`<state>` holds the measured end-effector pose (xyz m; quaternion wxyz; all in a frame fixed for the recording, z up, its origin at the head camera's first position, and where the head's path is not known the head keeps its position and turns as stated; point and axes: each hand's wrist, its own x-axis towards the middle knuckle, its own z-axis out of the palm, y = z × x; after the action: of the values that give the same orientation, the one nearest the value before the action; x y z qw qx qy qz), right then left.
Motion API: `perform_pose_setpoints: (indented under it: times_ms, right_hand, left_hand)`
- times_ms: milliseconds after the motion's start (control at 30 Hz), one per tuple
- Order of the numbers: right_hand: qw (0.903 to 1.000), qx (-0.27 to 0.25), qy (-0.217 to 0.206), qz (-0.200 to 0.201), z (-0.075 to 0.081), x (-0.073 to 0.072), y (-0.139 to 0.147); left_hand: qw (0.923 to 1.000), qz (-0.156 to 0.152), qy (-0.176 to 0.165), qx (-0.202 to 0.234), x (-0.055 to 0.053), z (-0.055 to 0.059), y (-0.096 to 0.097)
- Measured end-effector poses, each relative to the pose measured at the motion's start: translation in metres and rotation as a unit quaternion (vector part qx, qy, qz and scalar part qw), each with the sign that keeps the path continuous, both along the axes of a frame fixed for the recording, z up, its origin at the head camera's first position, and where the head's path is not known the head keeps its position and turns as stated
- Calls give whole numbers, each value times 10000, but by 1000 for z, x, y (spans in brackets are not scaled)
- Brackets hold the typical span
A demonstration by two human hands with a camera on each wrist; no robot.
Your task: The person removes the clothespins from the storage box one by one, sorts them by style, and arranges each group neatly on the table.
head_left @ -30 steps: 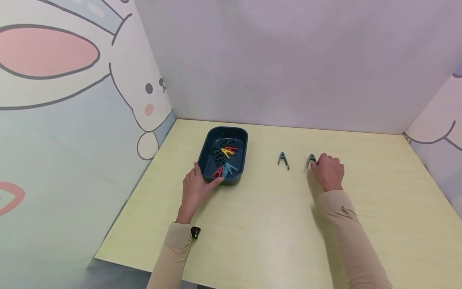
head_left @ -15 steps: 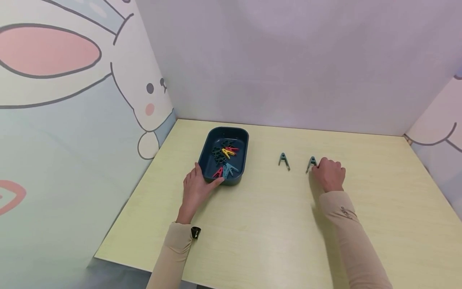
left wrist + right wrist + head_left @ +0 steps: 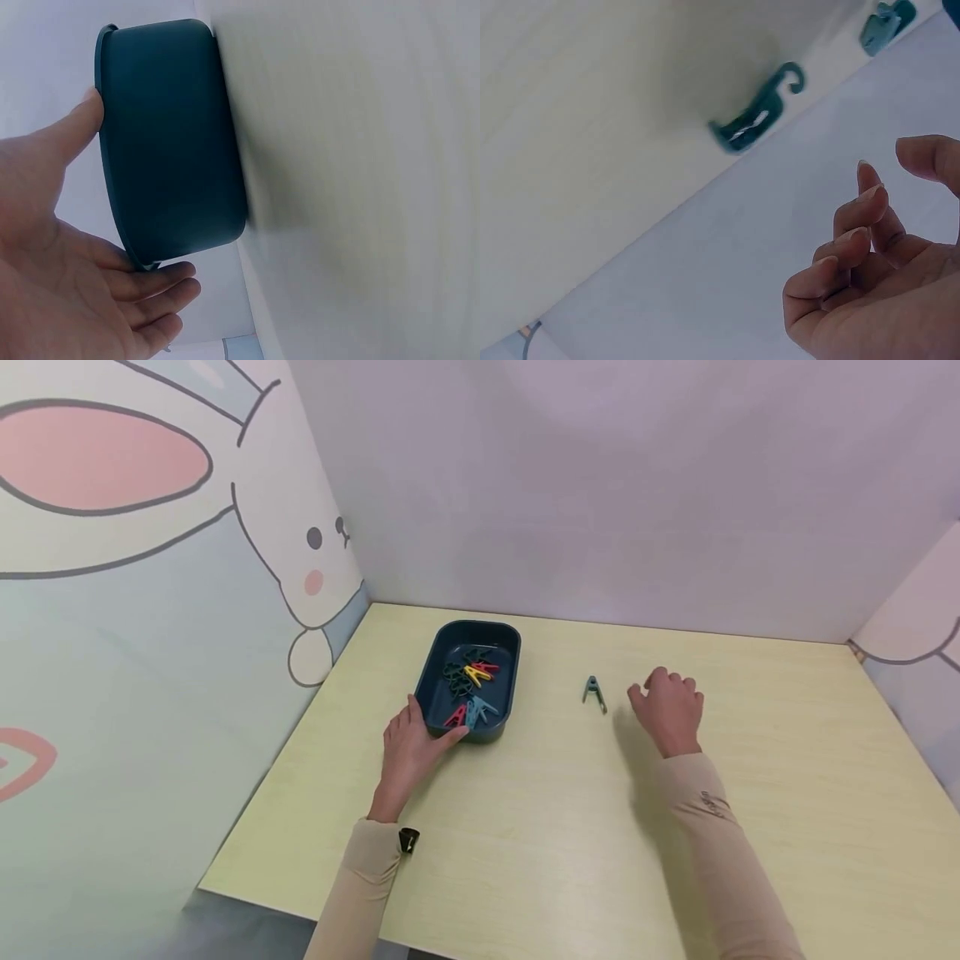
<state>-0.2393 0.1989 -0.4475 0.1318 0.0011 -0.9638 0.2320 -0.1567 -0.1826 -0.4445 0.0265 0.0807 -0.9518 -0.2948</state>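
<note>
While left hand (image 3: 408,752) grips the near end of the tub (image 3: 487,734), toward table's (image 3: 540,827) back-left corner, right hand (image 3: 672,710) hovers, released, near two green clips (image 3: 769,101) set toward back edge.

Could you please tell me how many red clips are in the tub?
2 show: one red clip beside the yellow clip, another red clip near the left hand, beside the light-blue clips. More may be hidden in the tub.

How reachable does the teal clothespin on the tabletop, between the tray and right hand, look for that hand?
Likely yes: the right hand hangs near the teal clothespin, appears to hold nothing, and only bare tabletop shows between them in the head view.
</note>
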Motion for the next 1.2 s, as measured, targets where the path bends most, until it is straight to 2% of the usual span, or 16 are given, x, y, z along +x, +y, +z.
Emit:
perform_pose_setpoints:
  times_ms: [200, 367, 533, 700, 867, 1000, 1200]
  right_hand:
    - [9971, -198, 502, 531, 15, -7, -47]
    - [9895, -148, 778, 1207, 23, -14, -83]
    - [9825, -91, 494, 1793, 30, -15, -116]
    - [9715, 374, 346, 2313, 30, -13, -145]
    - [9598, 872, 281, 2654, 26, -14, -169]
    - [9537, 1244, 47, 2738, 21, -15, -185]
    - [9505, 1767, -454, 2517, 18, -15, -200]
  left_hand:
    - [10000, 12, -41, -12, -1, -1, -1]
    - [10000, 59, -73, 14, -1, 2, 1]
    - [10000, 70, -52, -2, -1, 2, 1]
    - [10000, 44, -43, 18, 0, 0, 1]
    - [10000, 39, -56, 1, 0, 0, 1]
    - [10000, 51, -37, -18, 0, -1, 1]
    - [9999, 86, -96, 43, -2, -2, 1]
